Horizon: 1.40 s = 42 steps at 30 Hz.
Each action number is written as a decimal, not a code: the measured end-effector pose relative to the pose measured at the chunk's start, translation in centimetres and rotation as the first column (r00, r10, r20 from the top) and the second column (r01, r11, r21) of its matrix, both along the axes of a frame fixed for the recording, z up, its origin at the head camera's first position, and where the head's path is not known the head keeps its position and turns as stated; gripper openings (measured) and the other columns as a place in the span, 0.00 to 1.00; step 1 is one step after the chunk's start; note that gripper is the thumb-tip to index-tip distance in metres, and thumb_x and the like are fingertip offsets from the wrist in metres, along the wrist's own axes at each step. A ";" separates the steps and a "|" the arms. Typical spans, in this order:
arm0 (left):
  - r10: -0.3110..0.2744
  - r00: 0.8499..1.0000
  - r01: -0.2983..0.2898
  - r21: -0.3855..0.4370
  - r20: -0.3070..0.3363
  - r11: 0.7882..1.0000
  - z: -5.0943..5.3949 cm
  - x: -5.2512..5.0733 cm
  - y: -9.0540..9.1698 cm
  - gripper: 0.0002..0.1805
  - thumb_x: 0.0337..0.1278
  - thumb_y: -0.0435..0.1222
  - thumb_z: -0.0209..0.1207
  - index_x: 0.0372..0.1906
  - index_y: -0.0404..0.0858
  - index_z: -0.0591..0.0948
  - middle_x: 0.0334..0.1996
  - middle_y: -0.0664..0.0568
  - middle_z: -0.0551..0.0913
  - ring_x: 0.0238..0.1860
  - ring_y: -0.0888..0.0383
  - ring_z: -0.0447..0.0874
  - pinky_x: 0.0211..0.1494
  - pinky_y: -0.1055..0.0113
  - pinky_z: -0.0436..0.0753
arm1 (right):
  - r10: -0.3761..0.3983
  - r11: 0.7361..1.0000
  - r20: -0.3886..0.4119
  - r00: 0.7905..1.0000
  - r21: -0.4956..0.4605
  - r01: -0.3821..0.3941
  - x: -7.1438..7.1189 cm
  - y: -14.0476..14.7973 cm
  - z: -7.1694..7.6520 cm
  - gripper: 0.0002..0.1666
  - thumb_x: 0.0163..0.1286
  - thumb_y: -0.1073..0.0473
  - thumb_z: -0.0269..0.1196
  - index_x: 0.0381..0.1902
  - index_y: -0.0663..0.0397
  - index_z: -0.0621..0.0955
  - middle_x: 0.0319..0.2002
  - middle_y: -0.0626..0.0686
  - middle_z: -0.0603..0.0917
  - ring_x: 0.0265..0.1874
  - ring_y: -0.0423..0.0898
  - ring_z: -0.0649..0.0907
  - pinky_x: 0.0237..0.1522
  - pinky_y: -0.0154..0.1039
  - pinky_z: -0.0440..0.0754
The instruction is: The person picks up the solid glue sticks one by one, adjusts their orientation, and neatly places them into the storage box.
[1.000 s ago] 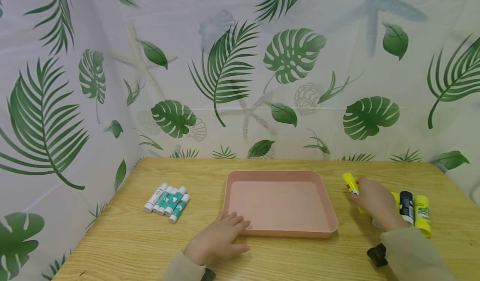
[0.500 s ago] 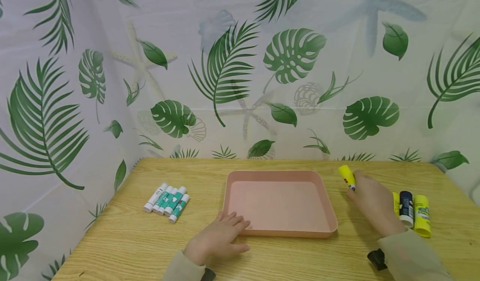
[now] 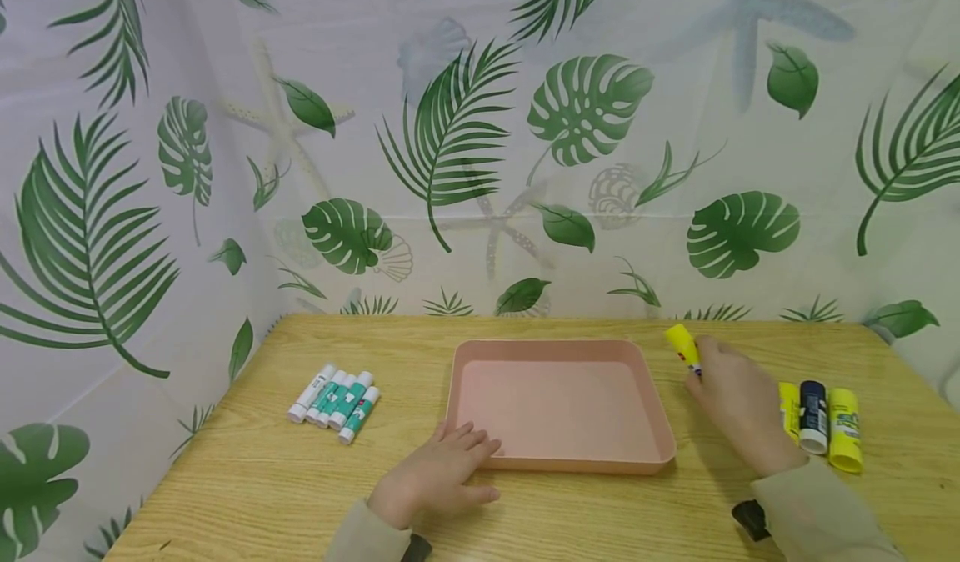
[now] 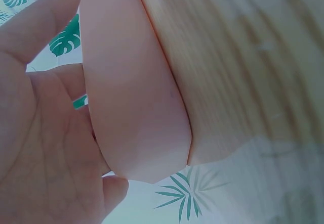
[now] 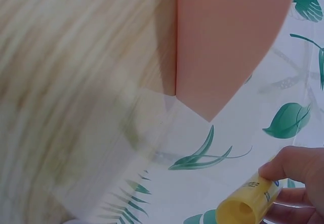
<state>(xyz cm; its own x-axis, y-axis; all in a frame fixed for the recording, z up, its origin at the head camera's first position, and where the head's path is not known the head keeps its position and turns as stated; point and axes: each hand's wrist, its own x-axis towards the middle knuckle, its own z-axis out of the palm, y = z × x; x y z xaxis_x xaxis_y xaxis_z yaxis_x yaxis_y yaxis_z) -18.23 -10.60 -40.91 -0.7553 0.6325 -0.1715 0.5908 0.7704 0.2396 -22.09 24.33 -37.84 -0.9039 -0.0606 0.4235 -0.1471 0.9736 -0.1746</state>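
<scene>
A yellow glue stick (image 3: 683, 346) is held up by my right hand (image 3: 742, 403), pinched between thumb and fingers, to the right of the pink tray (image 3: 577, 467). In the right wrist view the thumb presses on the side of the yellow stick (image 5: 248, 198), its hollow end facing the camera. My left hand (image 3: 442, 474) rests with spread fingers on the tray's front left corner. The left wrist view shows the fingers of that hand (image 4: 55, 118) lying over the rim of the tray (image 4: 136, 92).
Several white and green glue sticks (image 3: 339, 401) lie side by side on the wooden table (image 3: 247, 479) at left. On the right lie a dark blue stick (image 3: 813, 416), a large yellow stick (image 3: 846, 429) and another yellow one (image 3: 788, 412) partly behind my right hand.
My right hand has lifted the yellow stick and moved it a little left and away from the other sticks. The left hand has stayed on the tray.
</scene>
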 end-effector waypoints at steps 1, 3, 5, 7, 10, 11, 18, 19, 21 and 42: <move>0.000 1.000 0.000 -0.001 0.000 1.000 0.0 0.0 0.0 0.33 0.56 0.56 0.48 0.64 0.43 0.63 0.63 0.47 0.61 0.65 0.51 0.50 0.64 0.50 0.46 | 0.000 1.000 0.001 1.000 0.000 0.000 0.0 -0.1 0.1 0.18 0.51 0.66 0.61 0.38 0.70 0.69 0.22 0.61 0.73 0.13 0.49 0.71 0.11 0.43 0.66; 0.001 1.000 -0.001 -0.002 0.000 1.000 0.0 0.0 0.0 0.33 0.56 0.55 0.48 0.64 0.43 0.63 0.63 0.47 0.61 0.65 0.51 0.50 0.64 0.50 0.46 | 0.003 1.000 0.004 1.000 -0.001 -0.003 0.1 -0.4 0.2 0.18 0.52 0.66 0.60 0.39 0.70 0.69 0.22 0.61 0.73 0.13 0.50 0.71 0.10 0.43 0.66; 0.002 1.000 -0.002 -0.004 -0.001 1.000 0.0 0.0 0.0 0.33 0.56 0.55 0.48 0.64 0.43 0.63 0.63 0.47 0.61 0.65 0.51 0.50 0.64 0.50 0.46 | 0.011 1.000 0.001 1.000 0.000 -0.011 0.1 -0.6 0.3 0.19 0.52 0.65 0.60 0.40 0.70 0.70 0.23 0.61 0.74 0.14 0.50 0.71 0.11 0.44 0.67; 0.002 1.000 -0.002 -0.007 -0.004 1.000 0.0 0.0 0.0 0.33 0.56 0.55 0.48 0.64 0.43 0.63 0.63 0.47 0.61 0.65 0.51 0.50 0.64 0.49 0.46 | 0.024 1.000 0.003 1.000 0.000 -0.024 0.1 -0.8 0.3 0.20 0.52 0.65 0.61 0.42 0.70 0.70 0.24 0.63 0.74 0.15 0.51 0.72 0.12 0.45 0.69; 0.001 1.000 -0.001 -0.009 -0.007 1.000 0.0 0.0 0.0 0.33 0.56 0.55 0.48 0.64 0.43 0.63 0.63 0.47 0.61 0.65 0.51 0.50 0.64 0.49 0.46 | 0.041 0.999 0.007 0.999 0.003 -0.041 0.1 -1.2 0.3 0.22 0.52 0.66 0.61 0.44 0.71 0.69 0.26 0.64 0.75 0.16 0.52 0.73 0.14 0.46 0.71; 0.001 1.000 -0.002 -0.009 -0.008 1.000 0.0 0.0 0.0 0.33 0.56 0.55 0.48 0.64 0.43 0.63 0.63 0.47 0.61 0.65 0.51 0.51 0.64 0.49 0.46 | 0.046 0.999 0.011 0.999 0.001 -0.046 0.1 -1.3 0.3 0.22 0.52 0.66 0.61 0.44 0.71 0.69 0.26 0.64 0.75 0.16 0.51 0.73 0.15 0.46 0.71; 0.002 1.000 -0.003 -0.007 -0.010 1.000 0.0 0.1 0.1 0.33 0.56 0.55 0.48 0.64 0.43 0.63 0.63 0.47 0.61 0.65 0.50 0.51 0.64 0.49 0.47 | 0.058 0.998 0.041 0.997 0.013 -0.059 0.1 -2.3 0.4 0.24 0.54 0.65 0.62 0.47 0.70 0.69 0.29 0.65 0.76 0.19 0.53 0.75 0.17 0.47 0.74; 0.002 1.000 -0.002 -0.007 -0.012 1.000 0.0 0.1 0.1 0.33 0.56 0.55 0.48 0.64 0.43 0.63 0.63 0.47 0.61 0.65 0.50 0.51 0.64 0.49 0.47 | 0.058 0.998 0.047 0.997 0.015 -0.059 0.1 -2.5 0.5 0.24 0.54 0.64 0.62 0.47 0.70 0.69 0.30 0.65 0.76 0.19 0.53 0.76 0.18 0.48 0.74; 0.000 1.000 0.000 -0.009 -0.015 1.000 0.1 0.1 0.1 0.33 0.56 0.55 0.48 0.64 0.43 0.63 0.63 0.47 0.62 0.65 0.50 0.51 0.64 0.49 0.47 | 0.057 0.998 0.057 0.997 0.020 -0.059 0.2 -2.8 0.5 0.24 0.55 0.62 0.63 0.47 0.69 0.70 0.31 0.65 0.77 0.21 0.54 0.76 0.19 0.49 0.75; 0.002 1.000 -0.002 0.007 0.007 1.000 0.1 0.1 0.0 0.33 0.56 0.55 0.48 0.64 0.42 0.64 0.63 0.47 0.61 0.65 0.50 0.51 0.64 0.50 0.47 | 0.086 0.996 0.184 0.979 0.005 -0.088 -0.1 -5.5 -0.2 0.28 0.54 0.57 0.66 0.48 0.67 0.70 0.31 0.58 0.77 0.22 0.49 0.75 0.25 0.46 0.76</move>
